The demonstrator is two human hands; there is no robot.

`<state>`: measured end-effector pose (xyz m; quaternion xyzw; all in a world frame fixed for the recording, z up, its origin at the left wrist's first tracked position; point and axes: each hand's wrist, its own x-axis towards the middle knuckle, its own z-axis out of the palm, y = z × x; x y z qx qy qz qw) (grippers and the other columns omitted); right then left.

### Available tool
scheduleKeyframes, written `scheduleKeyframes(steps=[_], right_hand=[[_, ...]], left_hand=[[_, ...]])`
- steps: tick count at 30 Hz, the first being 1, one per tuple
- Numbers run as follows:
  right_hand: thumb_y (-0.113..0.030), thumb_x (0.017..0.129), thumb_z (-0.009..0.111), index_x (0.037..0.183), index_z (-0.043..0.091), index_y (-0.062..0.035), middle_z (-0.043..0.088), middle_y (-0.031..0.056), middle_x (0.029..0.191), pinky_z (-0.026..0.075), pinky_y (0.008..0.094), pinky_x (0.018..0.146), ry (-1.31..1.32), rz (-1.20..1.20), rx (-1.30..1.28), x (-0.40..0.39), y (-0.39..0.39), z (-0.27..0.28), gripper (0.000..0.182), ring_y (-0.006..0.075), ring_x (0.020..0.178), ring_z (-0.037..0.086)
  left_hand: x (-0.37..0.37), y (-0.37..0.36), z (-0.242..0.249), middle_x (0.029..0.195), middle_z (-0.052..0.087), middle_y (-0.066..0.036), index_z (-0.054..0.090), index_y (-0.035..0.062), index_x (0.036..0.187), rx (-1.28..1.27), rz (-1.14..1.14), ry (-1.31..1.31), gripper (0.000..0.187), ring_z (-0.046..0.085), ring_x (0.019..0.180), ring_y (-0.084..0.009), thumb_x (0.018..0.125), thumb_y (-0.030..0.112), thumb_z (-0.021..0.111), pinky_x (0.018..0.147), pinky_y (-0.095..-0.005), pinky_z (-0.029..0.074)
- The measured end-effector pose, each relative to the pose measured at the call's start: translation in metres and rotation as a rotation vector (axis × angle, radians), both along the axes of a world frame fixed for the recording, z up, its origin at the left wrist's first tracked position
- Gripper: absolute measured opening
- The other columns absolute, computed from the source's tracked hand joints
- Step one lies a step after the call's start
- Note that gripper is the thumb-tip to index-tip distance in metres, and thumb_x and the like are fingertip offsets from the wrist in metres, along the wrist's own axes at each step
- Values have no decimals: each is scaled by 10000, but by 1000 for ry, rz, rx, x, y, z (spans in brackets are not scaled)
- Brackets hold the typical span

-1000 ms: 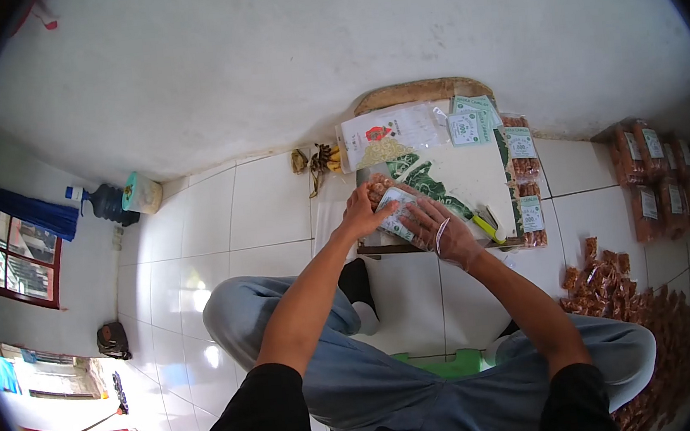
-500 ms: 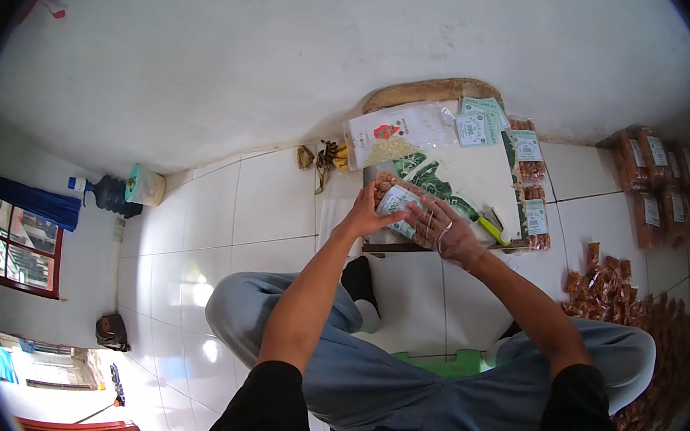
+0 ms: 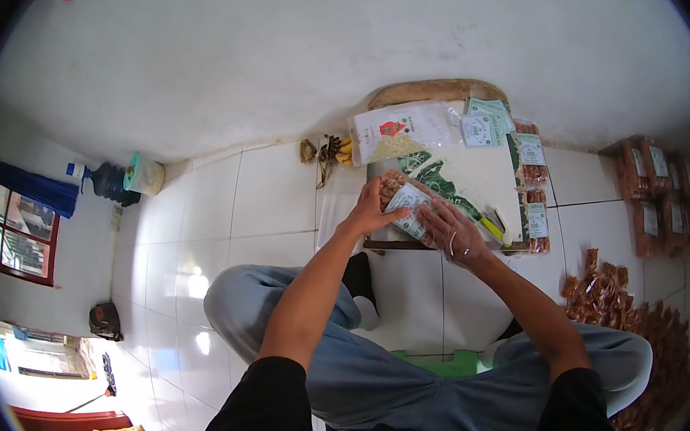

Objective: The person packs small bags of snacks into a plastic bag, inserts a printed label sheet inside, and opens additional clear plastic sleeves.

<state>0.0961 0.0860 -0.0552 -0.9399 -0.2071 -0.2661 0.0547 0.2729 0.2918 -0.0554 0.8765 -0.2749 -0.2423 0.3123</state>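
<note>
A clear plastic packet of brown snacks with a pale green printed label is tilted over the near side of a low table. My left hand grips its left side, thumb across the lower part and fingers at the top end. Along the right edge lies my right hand, its fingers extended and pressed against the plastic. Thin pale loops cross the back of that hand. Just right of it rests a yellow-green cutter.
On the table are a printed plastic bag with pale rubber bands and a stack of labels. Labelled packets line its right side. More packets and a heap of small brown packets occupy the floor. Bananas lie left.
My right hand has shifted slightly right and down along the packet, uncovering more of the label. My left hand keeps its hold. The whole view has moved slightly.
</note>
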Motion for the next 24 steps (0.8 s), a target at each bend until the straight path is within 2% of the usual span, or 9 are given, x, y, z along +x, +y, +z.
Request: scheduleKeyframes(steps=[6, 8, 9, 11, 13, 15, 19, 22, 24], right_hand=[[-291, 889, 620, 1299, 584, -77, 486, 52, 1436, 323, 418, 1158, 32, 26, -35, 8, 1, -4, 465, 284, 1336, 430], [-262, 884, 630, 1316, 572, -89, 496, 52, 1427, 328, 429, 1154, 83, -18, -2, 7, 8, 1, 469, 286, 1330, 441], [-241, 882, 633, 1331, 560, -99, 503, 58, 1421, 329, 438, 1151, 118, -45, 53, 6, 10, 3, 476, 288, 1328, 447], [-227, 888, 626, 1340, 550, -100, 505, 61, 1417, 326, 442, 1153, 98, 5, 129, 6, 6, 5, 476, 292, 1331, 447], [-213, 895, 618, 1350, 540, -100, 508, 65, 1414, 323, 446, 1154, 82, 56, 204, 1, -2, 7, 475, 295, 1333, 447], [-206, 910, 601, 1349, 540, -108, 508, 88, 1410, 325, 448, 1154, 98, 111, -6, -7, -11, 10, 454, 302, 1340, 440], [-235, 928, 571, 1345, 545, -127, 496, 105, 1422, 299, 438, 1171, 89, 61, 23, -3, -2, 6, 432, 291, 1353, 427], [-278, 954, 526, 1350, 541, -137, 483, 113, 1438, 270, 428, 1185, 101, 25, -65, 4, 2, 7, 421, 279, 1368, 409], [-321, 968, 494, 1350, 532, -94, 465, 112, 1458, 253, 418, 1191, 172, -29, -246, 2, 4, 18, 446, 265, 1379, 393]], left_hand=[[-3, 0, 8, 1525, 165, -296, 72, -18, 1516, 58, -67, -36, 1354, 199, 1441, -415, 622, 722, 770, 1174, -443, 257], [-5, -1, 8, 1457, 290, -314, 139, -96, 1476, -25, -101, -146, 1256, 338, 1371, -395, 676, 591, 822, 1133, -435, 318], [-4, -2, 7, 1457, 290, -314, 139, -96, 1476, -27, -105, -148, 1256, 338, 1371, -395, 676, 591, 822, 1133, -435, 318], [-4, -1, 3, 1502, 213, -310, 102, -5, 1513, -46, -55, -27, 1334, 218, 1433, -419, 620, 737, 758, 1165, -442, 279], [-3, 1, -1, 1498, 224, -308, 104, -11, 1511, -28, -43, -16, 1335, 218, 1433, -419, 620, 744, 752, 1167, -441, 276], [-3, 0, -3, 1494, 234, -306, 107, -17, 1509, -11, -33, -6, 1337, 219, 1433, -418, 621, 751, 745, 1168, -441, 273], [-4, 1, -4, 1499, 242, -285, 109, -41, 1498, 0, -62, -92, 1347, 224, 1433, -408, 616, 757, 741, 1172, -438, 266], [-1, 0, -4, 1496, 260, -274, 111, -37, 1498, 2, -91, -124, 1351, 229, 1432, -403, 609, 763, 739, 1172, -438, 266], [-1, -2, -1, 1492, 271, -272, 112, -26, 1501, 15, -109, -144, 1349, 234, 1431, -401, 606, 766, 738, 1170, -439, 271]])
